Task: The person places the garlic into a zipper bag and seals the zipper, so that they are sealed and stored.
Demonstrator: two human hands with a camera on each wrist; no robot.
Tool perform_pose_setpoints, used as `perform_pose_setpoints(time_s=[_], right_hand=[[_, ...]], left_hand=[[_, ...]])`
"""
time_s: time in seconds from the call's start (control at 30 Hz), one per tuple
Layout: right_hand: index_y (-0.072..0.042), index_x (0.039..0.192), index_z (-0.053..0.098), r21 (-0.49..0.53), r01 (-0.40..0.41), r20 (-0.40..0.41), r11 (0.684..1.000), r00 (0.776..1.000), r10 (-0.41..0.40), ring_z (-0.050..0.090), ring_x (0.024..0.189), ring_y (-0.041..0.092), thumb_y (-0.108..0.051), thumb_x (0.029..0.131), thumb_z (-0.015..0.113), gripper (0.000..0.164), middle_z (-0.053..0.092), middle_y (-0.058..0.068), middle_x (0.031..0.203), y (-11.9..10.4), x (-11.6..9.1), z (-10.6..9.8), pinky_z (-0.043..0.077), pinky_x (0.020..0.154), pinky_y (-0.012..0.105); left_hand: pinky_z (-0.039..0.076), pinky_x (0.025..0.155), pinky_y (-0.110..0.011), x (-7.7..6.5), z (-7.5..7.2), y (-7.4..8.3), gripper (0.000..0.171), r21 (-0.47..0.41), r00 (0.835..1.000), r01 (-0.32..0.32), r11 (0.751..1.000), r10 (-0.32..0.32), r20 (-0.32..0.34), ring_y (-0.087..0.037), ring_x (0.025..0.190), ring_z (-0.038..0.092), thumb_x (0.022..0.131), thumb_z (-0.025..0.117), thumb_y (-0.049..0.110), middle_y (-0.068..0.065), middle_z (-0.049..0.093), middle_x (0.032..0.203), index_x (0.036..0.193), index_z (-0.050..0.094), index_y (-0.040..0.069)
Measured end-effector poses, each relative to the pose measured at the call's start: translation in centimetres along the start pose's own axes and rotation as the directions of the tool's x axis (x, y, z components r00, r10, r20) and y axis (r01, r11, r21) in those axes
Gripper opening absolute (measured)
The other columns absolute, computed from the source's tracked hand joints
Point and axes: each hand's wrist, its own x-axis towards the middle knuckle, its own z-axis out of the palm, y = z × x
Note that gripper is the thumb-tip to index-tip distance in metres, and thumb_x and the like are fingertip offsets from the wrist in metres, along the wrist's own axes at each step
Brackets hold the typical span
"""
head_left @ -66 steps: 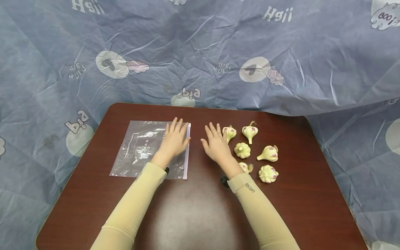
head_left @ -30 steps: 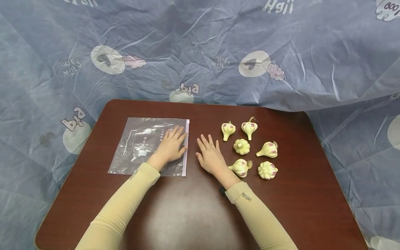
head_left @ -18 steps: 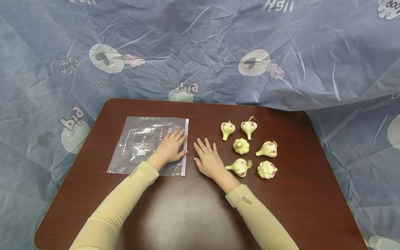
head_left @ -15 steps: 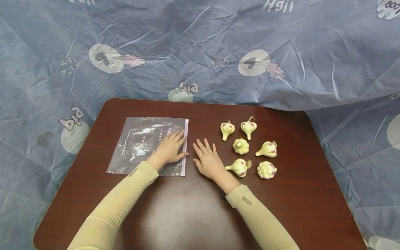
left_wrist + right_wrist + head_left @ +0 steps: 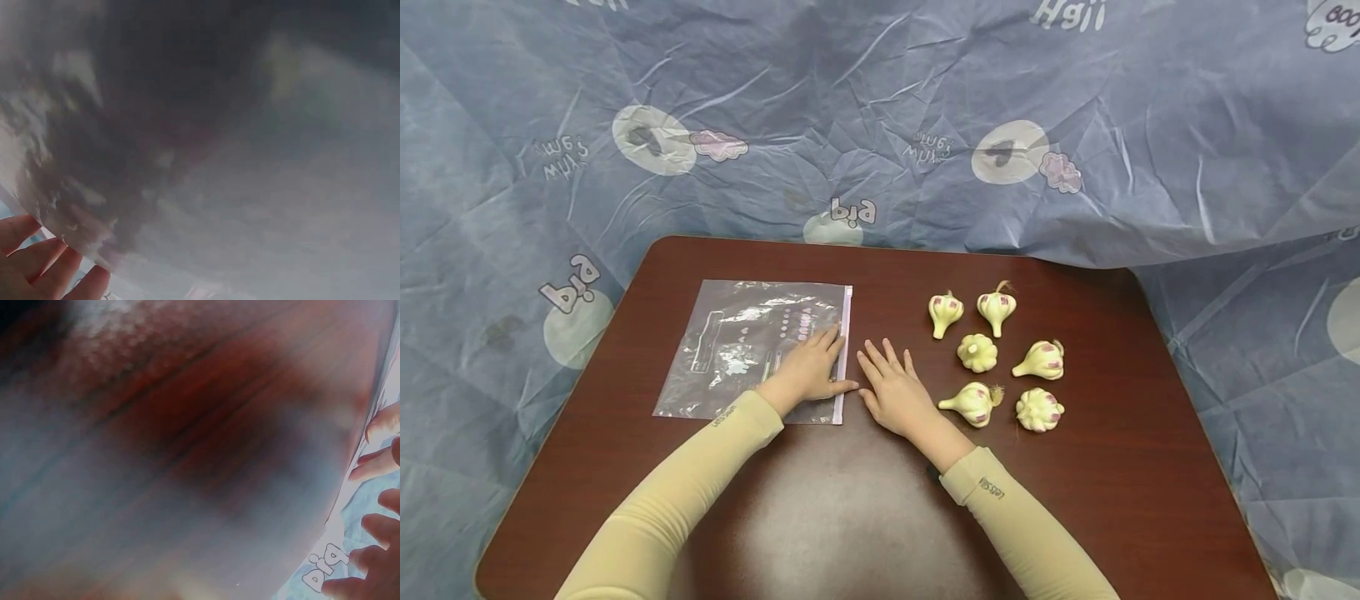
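A clear zip bag [image 5: 730, 333] with a pale lilac zip edge lies flat on the left part of the table. My left hand [image 5: 808, 368] rests on it near that edge, its fingers extended over the film and its thumb reaching across the zip strip. Just right of the bag, my right hand [image 5: 895, 396] lies on the table with fingers spread, holding nothing. The two thumbs are close together. Nearest to my right hand is a garlic bulb [image 5: 974, 404] with its stem pointing left. In the left wrist view, left-hand fingers [image 5: 50, 262] show at the lower left corner.
Several other garlic bulbs lie to the right, among them one at the back [image 5: 997, 310], one stem-up [image 5: 977, 353] and one at the near right [image 5: 1040, 410]. The dark red-brown table [image 5: 1112, 492] has rounded corners. A blue patterned cloth [image 5: 820, 108] hangs behind it.
Both hands have drifted toward the near side. My right hand has shifted left, away from the garlic and close to the zip edge. The bag and bulbs keep their places.
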Motion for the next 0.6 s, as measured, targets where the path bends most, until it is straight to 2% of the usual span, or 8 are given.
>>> perform_pose_setpoints(time_s=[0.13, 0.37, 0.6], right_hand=[[-0.009, 0.152, 0.035, -0.007, 0.015, 0.007, 1.0, 1.0, -0.015, 0.018, 0.151, 0.035, -0.029, 0.101, 0.053, 0.058, 0.025, 0.009, 0.162, -0.16, 0.13, -0.04, 0.019, 0.119, 0.061], [-0.01, 0.152, 0.035, -0.02, 0.027, 0.028, 0.999, 0.999, -0.026, 0.017, 0.151, 0.034, -0.029, 0.101, 0.053, 0.058, 0.024, 0.009, 0.163, -0.16, 0.37, 0.15, 0.019, 0.12, 0.059], [-0.009, 0.152, 0.036, -0.024, 0.045, 0.031, 0.999, 0.999, -0.045, 0.019, 0.151, 0.035, -0.027, 0.1, 0.054, 0.058, 0.026, 0.01, 0.162, 0.02, 0.46, 0.32, 0.02, 0.119, 0.06]], left_hand=[[0.038, 0.112, -0.053, -0.12, 0.25, 0.0, 0.092, -0.031, 1.0, 0.005, 1.0, -0.005, 0.013, -0.038, 0.145, 0.032, 0.087, 0.062, 0.061, -0.021, 0.028, 0.159, 0.149, 0.036, 0.0], [0.037, 0.114, -0.05, -0.26, 0.0, -0.12, 0.085, -0.085, 0.999, 0.02, 0.996, -0.016, 0.045, -0.038, 0.147, 0.028, 0.089, 0.064, 0.049, -0.021, 0.025, 0.16, 0.151, 0.032, 0.0], [0.035, 0.115, -0.049, -0.33, -0.18, 0.27, 0.088, -0.108, 0.999, 0.034, 0.994, -0.031, 0.038, -0.037, 0.147, 0.027, 0.088, 0.065, 0.052, -0.023, 0.026, 0.159, 0.149, 0.034, -0.003]])
